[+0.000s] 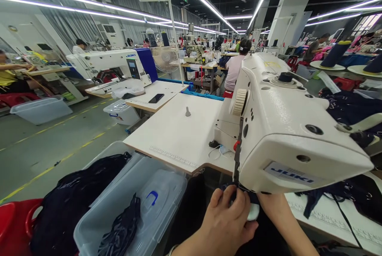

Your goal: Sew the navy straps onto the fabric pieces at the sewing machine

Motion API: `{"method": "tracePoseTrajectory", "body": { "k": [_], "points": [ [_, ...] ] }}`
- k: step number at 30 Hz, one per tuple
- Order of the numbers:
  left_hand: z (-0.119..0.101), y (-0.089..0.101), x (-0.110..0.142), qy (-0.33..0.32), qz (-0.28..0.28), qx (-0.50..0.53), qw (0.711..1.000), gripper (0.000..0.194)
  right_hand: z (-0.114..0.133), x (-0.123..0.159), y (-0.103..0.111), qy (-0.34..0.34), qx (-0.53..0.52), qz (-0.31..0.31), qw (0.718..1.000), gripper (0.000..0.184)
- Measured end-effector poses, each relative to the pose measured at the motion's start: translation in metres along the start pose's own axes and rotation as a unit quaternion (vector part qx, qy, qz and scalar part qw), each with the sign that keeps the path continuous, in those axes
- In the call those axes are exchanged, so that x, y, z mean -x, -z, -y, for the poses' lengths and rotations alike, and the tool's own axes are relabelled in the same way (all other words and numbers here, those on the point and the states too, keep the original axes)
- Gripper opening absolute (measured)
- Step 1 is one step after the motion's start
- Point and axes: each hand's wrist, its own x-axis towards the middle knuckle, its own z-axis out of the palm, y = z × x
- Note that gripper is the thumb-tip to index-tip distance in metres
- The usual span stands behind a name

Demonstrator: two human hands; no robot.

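Observation:
A white sewing machine (298, 128) marked JUKI fills the right side of the view. Below its needle area, my left hand (225, 216) has its fingers bent and pressed together on a piece of dark navy fabric (253, 197). Only a little of that cloth shows past the fingers. A rounded white part (253, 212) sits beside my left thumb; its kind is unclear. My right hand (268, 200) reaches in from the right under the machine head, which hides its fingers. More navy fabric (349, 188) with shiny rings lies on the table right of the machine.
A small grey piece (188, 111) stands on the white table (167, 128). A clear plastic bin (167, 212) with a dark garment (122, 224) is at the lower left, beside a navy pile (68, 196). A phone (156, 98) lies farther back. A person (234, 67) sits ahead.

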Motion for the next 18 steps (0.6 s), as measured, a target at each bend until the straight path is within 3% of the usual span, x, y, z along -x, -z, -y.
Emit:
{"method": "tracePoseTrajectory", "body": {
  "k": [10, 18],
  "points": [
    [-0.003, -0.008, 0.004, -0.003, 0.015, 0.012, 1.0, 0.035, -0.003, 0.007, 0.001, -0.002, 0.006, 0.011, 1.0, 0.031],
    [-0.004, -0.005, 0.001, -0.018, 0.034, 0.011, 0.999, 0.036, 0.01, 0.006, 0.009, -0.1, -0.11, 0.033, 0.988, 0.026]
  ]
}}
